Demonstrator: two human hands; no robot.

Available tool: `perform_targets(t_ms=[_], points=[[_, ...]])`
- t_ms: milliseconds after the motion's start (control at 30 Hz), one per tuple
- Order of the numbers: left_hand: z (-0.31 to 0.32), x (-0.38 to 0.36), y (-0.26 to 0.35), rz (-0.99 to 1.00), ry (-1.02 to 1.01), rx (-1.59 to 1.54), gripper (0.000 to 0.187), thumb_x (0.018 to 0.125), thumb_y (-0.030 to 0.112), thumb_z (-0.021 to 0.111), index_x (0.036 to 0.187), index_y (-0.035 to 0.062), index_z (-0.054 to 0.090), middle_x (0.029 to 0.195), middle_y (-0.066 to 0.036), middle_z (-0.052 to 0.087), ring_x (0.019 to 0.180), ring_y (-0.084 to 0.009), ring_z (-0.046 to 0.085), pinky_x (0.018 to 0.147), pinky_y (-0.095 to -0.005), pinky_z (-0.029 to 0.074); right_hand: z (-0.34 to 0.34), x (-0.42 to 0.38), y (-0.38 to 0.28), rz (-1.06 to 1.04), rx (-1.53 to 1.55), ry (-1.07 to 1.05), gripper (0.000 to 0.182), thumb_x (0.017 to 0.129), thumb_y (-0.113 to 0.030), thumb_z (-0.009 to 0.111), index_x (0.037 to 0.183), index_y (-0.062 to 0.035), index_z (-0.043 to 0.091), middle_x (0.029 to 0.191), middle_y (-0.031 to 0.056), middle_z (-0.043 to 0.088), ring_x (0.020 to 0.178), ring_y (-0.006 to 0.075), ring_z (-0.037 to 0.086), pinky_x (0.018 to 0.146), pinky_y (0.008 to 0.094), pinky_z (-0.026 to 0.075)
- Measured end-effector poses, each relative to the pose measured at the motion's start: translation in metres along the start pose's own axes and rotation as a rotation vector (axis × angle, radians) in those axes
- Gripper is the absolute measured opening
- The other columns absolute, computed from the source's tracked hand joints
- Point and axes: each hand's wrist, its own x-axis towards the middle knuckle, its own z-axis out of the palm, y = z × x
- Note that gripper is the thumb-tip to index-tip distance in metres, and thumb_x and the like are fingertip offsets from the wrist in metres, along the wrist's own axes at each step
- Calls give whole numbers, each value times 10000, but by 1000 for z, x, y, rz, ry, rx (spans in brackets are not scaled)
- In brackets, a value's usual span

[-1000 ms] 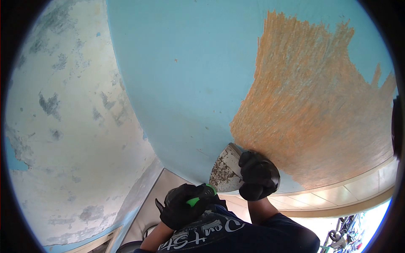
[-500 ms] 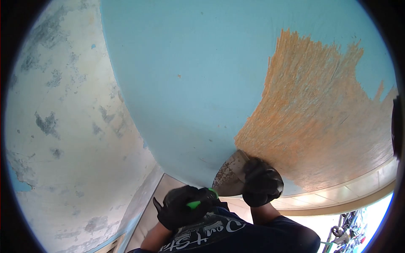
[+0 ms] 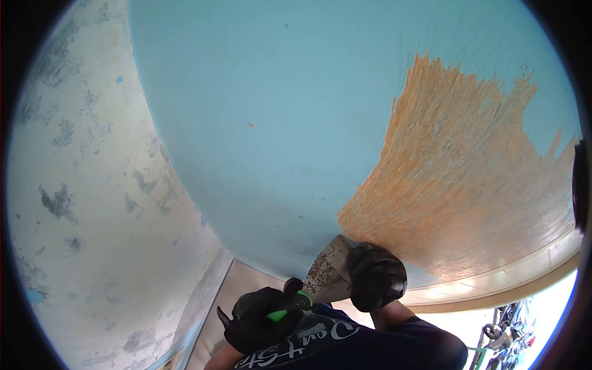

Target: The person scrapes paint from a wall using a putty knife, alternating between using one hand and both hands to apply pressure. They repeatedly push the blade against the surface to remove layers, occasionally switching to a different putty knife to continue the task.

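A wide scraper with a stained metal blade and a green-and-black handle is between my two hands. My left hand, in a black glove, is wrapped round its handle. In another black glove, my right hand has its fingers curled against the right side of the blade and covers part of it. The blade's upper corner lies at the lower left edge of an orange-brown scraped patch, against the light blue painted wall.
A whitish wall with grey blotches meets the blue one at a corner on the left. Pale tiles run along the bottom of the scraped area. Lower right, bright daylight shows parked two-wheelers. A dark object stands at the right edge.
Both hands and the scraper have shifted slightly left and down in the view. The walls have shifted a little too, and the scraped patch looks much the same.
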Motion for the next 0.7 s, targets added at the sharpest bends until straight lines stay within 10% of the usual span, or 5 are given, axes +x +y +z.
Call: perform_targets(t_ms=[167, 233, 700], points=[[15, 15, -17, 47, 73, -7, 320, 716, 142, 881, 941, 53, 671, 839, -100, 724, 741, -270, 719, 667, -383, 551, 7, -11, -8, 33, 77, 69, 109, 778, 42, 648, 741, -52, 687, 679, 76, 632, 627, 244, 652, 641, 412, 583], [13, 29, -17, 148, 135, -107, 310, 716, 141, 886, 928, 58, 675, 825, -110, 712, 736, -273, 717, 657, -379, 545, 22, -1, -12, 72, 144, 377, 260, 905, -7, 601, 668, -74, 515, 622, 41, 503, 585, 254, 562, 612, 444, 522], [20, -15, 4, -77, 108, -118, 269, 784, 167, 863, 930, 40, 676, 835, -117, 709, 740, -260, 723, 669, -372, 558, 2, 4, -10, 0, 111, -2, 200, 923, -22, 527, 737, -89, 556, 704, 66, 633, 596, 213, 634, 556, 379, 557]])
